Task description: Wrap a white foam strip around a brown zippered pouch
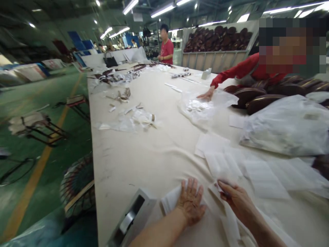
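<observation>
On pale table (123, 154), left hand (191, 202) lies flat, fingers spread, over folded white sheet (170, 200). Right hand (232, 199) just beside it, thumb and fingers pinched on edge of white strip (218, 188). Metal dispenser (131, 218) at near edge, left of left hand. White sheets (223, 159) beyond right hand. Across table, person in red (239, 70) reaches onto clear plastic bag (205, 106), beside dark round cases (264, 99).

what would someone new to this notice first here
Probably the long pale table, with the left hand pressed flat on white sheets near its front edge. Beyond the right hand, a red-sleeved arm reaches in from the right, beside a bulging clear bag and dark brown rounded pieces.
</observation>
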Demonstrator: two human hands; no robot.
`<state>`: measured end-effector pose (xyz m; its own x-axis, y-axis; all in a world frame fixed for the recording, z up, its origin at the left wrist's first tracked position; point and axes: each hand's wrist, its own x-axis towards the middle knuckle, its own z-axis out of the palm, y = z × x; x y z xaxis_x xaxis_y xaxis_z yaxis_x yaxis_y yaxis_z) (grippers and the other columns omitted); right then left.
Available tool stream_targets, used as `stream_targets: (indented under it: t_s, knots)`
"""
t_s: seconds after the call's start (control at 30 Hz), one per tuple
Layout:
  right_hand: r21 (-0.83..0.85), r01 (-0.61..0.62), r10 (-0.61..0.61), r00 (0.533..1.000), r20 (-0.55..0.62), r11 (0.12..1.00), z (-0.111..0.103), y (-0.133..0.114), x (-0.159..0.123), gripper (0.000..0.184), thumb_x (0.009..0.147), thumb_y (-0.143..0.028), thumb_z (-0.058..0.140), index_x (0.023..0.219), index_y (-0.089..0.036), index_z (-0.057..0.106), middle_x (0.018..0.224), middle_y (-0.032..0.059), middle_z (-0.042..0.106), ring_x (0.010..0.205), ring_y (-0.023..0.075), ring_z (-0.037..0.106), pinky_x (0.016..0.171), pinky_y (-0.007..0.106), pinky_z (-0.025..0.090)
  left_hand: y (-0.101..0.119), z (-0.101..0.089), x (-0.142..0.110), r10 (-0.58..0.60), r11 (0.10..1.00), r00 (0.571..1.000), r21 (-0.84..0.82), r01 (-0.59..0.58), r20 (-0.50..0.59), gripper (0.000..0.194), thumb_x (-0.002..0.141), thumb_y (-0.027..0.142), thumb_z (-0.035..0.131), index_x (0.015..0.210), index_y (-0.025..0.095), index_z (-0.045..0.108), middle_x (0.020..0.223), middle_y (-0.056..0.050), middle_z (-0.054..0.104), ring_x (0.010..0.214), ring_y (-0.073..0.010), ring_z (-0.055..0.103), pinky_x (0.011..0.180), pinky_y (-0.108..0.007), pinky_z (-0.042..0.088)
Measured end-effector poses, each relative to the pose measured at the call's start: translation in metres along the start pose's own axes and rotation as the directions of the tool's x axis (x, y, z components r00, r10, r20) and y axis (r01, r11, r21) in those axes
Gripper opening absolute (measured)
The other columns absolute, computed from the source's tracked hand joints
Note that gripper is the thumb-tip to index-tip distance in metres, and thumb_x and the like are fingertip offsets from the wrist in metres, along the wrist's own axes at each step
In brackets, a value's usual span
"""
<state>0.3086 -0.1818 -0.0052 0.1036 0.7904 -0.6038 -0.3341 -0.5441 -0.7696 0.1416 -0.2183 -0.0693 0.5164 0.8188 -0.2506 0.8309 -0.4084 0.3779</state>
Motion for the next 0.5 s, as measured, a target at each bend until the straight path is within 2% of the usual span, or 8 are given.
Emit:
stream_targets:
  t_s: [0.07,0.13,0.23,0.33,0.43,0.5]
  knots:
    - [-0.024,-0.021,0.02,0.999,-0.033,0.999,0.019,0.0,-0.001,0.026,0.04,-0.032,0.082,0.058,-0.018,0.07,0.061,0.0011,0.064,0.052,0.0093,0.052,0.043,0.016,0.043,-0.009,-0.009,0.007,0.048,0.999,0.998,0.004,-0.049,0.035,0.065,0.092,0.054,0.027,0.143,0.013,0.025,0.149,-0.021,0.013,0.139,-0.0376,0.009,0.108,-0.063,0.013]
    - [-0.062,-0.039,0.035,0.998,-0.061,0.997,0.033,-0.005,0.0,0.026,0.038,-0.032,0.082,0.057,-0.02,0.07,0.061,0.0009,0.064,0.053,0.0095,0.052,0.044,0.016,0.045,-0.027,-0.022,0.016,0.141,0.988,0.987,0.052,-0.145,0.07,0.061,0.093,0.053,0.028,0.142,0.017,0.027,0.15,-0.018,0.015,0.139,-0.0355,0.011,0.108,-0.061,0.011]
    - [-0.144,-0.024,0.012,0.997,-0.082,0.989,0.05,-0.018,0.007,0.029,0.036,-0.033,0.081,0.06,-0.02,0.072,0.066,0.0021,0.066,0.055,0.0107,0.054,0.046,0.017,0.046,-0.072,-0.05,0.031,0.238,0.949,0.964,0.183,-0.257,0.122,0.057,0.093,0.051,0.032,0.14,0.019,0.033,0.149,-0.015,0.021,0.138,-0.0329,0.016,0.108,-0.059,0.009]
    - [-0.219,0.025,-0.044,0.995,-0.084,0.975,0.072,-0.038,0.021,0.033,0.035,-0.034,0.079,0.063,-0.019,0.072,0.073,0.0059,0.068,0.06,0.0146,0.057,0.047,0.021,0.048,-0.123,-0.074,0.034,0.25,0.923,0.964,0.277,-0.266,0.094,0.054,0.093,0.048,0.037,0.136,0.016,0.039,0.146,-0.017,0.028,0.137,-0.0327,0.02,0.109,-0.058,0.008]
    - [-0.255,0.158,-0.197,0.971,-0.136,0.954,0.099,-0.067,0.048,0.034,0.036,-0.034,0.077,0.067,-0.022,0.071,0.083,0.0082,0.069,0.066,0.0177,0.059,0.047,0.024,0.049,-0.16,-0.082,0.025,0.24,0.944,0.97,0.223,-0.243,0.039,0.054,0.093,0.05,0.034,0.137,0.019,0.037,0.147,-0.015,0.028,0.137,-0.0325,0.019,0.109,-0.058,0.01]
    - [-0.316,0.321,-0.373,0.92,-0.121,0.893,0.116,-0.093,0.076,0.033,0.043,-0.038,0.074,0.072,-0.024,0.068,0.088,0.0086,0.068,0.07,0.0189,0.061,0.049,0.026,0.05,-0.172,-0.081,0.02,0.224,0.964,0.974,0.141,-0.225,0.026,0.056,0.093,0.052,0.03,0.139,0.019,0.034,0.148,-0.014,0.025,0.138,-0.0326,0.016,0.109,-0.058,0.01]
